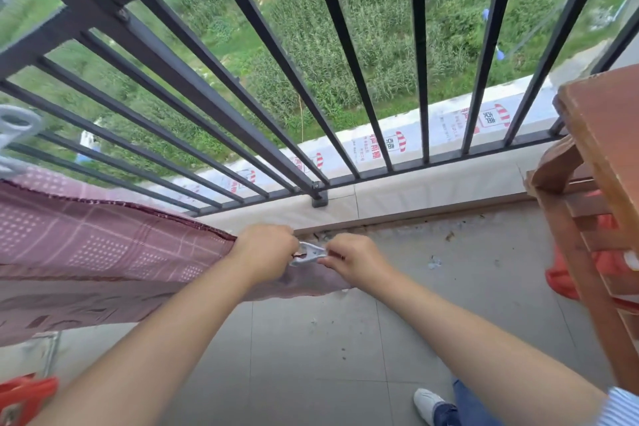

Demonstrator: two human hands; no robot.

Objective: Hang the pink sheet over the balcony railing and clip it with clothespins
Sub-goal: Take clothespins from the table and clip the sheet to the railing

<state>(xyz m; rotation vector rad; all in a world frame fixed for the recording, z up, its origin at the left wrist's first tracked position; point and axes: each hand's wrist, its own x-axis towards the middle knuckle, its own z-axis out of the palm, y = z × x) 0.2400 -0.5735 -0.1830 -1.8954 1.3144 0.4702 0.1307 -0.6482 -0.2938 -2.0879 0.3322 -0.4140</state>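
both forearms reach out from the bottom of the view over the tiled balcony floor [432,315], meeting near the foot of the railing [214,104]. left hand [266,254] is clenched around the gathered end of the pink sheet [103,252], which stretches away leftward, its far part lying up against the railing bars with a pale clothespin [15,135] above it at the left edge. right hand [354,261] pinches the handles of a grey clothespin [309,254], whose mouth points at the bunched cloth in the left fist. my guess at the risk: the bunch looks thick, so the peg could bite only a fold and slip off, or the sheet's weight could drag the end out of the fist and onto the dusty floor. both wrists are nearly level, knuckles up, hands almost touching. a wooden rack [598,190] stands at the right.
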